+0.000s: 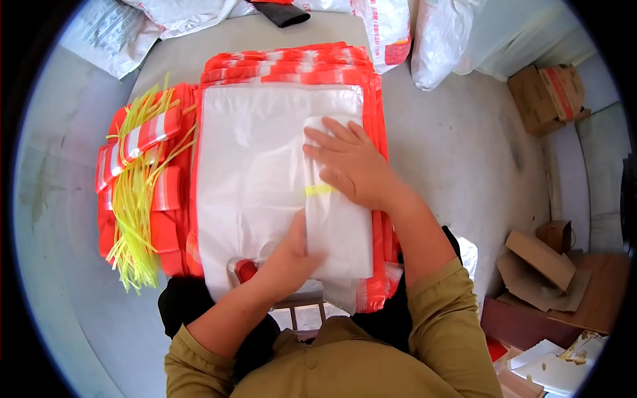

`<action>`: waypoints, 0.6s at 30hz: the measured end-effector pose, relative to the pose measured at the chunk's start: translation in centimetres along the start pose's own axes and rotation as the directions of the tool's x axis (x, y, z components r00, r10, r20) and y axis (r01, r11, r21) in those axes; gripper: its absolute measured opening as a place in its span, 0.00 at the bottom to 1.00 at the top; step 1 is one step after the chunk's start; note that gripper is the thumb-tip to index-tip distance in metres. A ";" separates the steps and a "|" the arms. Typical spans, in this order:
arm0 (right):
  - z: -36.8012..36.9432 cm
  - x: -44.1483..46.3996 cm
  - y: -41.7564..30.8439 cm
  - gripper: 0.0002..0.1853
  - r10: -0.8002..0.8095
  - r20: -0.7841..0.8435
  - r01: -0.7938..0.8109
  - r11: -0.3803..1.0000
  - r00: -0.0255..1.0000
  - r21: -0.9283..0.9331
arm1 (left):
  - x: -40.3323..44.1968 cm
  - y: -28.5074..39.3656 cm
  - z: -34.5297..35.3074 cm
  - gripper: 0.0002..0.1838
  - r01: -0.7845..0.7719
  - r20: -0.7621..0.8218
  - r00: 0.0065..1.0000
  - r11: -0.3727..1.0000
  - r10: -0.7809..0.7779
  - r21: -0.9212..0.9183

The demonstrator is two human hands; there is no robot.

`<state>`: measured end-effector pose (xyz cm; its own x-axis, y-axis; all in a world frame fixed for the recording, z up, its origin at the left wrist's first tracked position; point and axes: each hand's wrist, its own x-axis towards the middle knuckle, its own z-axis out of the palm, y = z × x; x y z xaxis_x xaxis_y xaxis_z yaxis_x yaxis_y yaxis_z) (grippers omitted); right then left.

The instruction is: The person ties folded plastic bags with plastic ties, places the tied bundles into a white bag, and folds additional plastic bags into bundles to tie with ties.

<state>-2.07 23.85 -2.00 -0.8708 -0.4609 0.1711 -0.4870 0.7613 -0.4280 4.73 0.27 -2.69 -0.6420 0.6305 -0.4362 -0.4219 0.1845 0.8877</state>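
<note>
A tall stack of red and clear plastic bags (285,63) lies in front of me. On its top sheet is a folded clear strip (340,245) with a yellow tie (320,190) across it. My right hand (352,159) lies flat with fingers spread on the upper part of the strip. My left hand (292,259) is at the strip's lower left edge, its fingers partly smeared by motion. Left of the stack, yellow ties (136,212) lie loosely over folded red bundles (169,129). A small red object (245,270) shows beside my left wrist.
White sacks (189,16) and a black item (282,13) lie at the far side. A cardboard box (547,96) stands at the upper right. Open cardboard (541,272) and papers (547,365) sit at the lower right.
</note>
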 end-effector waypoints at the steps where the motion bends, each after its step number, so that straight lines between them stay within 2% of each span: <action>1: 0.0 0.4 0.5 0.27 0.019 -0.027 -0.020 1.000 0.999 -0.003 | 0.0 0.1 -0.1 0.45 0.002 0.001 1.000 1.000 -0.002 0.018; 6: 0.7 1.2 2.3 0.23 0.125 -0.194 -0.147 0.984 0.973 -0.100 | -0.1 -0.4 -0.2 0.46 -0.004 0.017 1.000 1.000 0.004 -0.018; 7: 1.5 1.1 3.5 0.23 0.062 -0.331 -0.105 0.988 0.942 -0.114 | -0.1 -0.3 -0.2 0.46 0.000 0.033 0.999 1.000 0.001 -0.031; 9: 2.7 0.6 6.4 0.21 -0.078 -0.574 -0.020 0.987 0.815 -0.162 | -0.3 -0.4 -0.3 0.47 -0.010 0.060 0.998 0.995 0.016 -0.099; 10: 1.2 0.2 5.4 0.22 0.161 -0.562 -0.156 0.986 0.812 0.058 | -0.4 -0.5 -0.2 0.48 -0.023 0.070 0.997 0.987 0.035 -0.158; 11: -0.7 -0.9 4.2 0.22 0.387 -0.498 -0.286 0.920 0.776 0.268 | -0.5 -0.5 -0.1 0.48 -0.037 0.077 0.995 0.976 0.055 -0.216; 12: -2.7 -1.8 2.6 0.22 0.584 -0.390 -0.403 0.794 0.711 0.455 | -0.6 -0.6 -0.1 0.50 -0.050 0.093 0.993 0.966 0.075 -0.252; 13: -4.3 -2.7 1.4 0.24 0.657 -0.229 -0.495 0.714 0.718 0.495 | -0.7 -0.6 -0.1 0.51 -0.064 0.107 0.989 0.956 0.098 -0.285; 15: -6.5 -4.9 -0.7 0.29 0.741 0.107 -0.676 0.532 0.663 0.511 | -1.0 -0.2 -0.1 0.53 -0.061 0.124 0.987 0.949 0.103 -0.308; 17: -5.9 -7.8 -1.8 0.35 0.658 0.332 -0.691 0.408 0.676 0.596 | -1.3 0.7 0.0 0.55 -0.029 0.121 0.990 0.956 0.067 -0.290; 18: -5.0 -8.8 -2.6 0.38 0.606 0.368 -0.652 0.349 0.705 0.673 | -1.5 1.1 0.1 0.56 -0.003 0.108 0.994 0.968 0.031 -0.251</action>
<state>6.50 28.24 2.02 -0.8844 -0.0309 -0.4657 0.4428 0.2594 -0.8583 5.31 -0.36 -1.06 -0.5822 0.7136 -0.3898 -0.5667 -0.0123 0.8238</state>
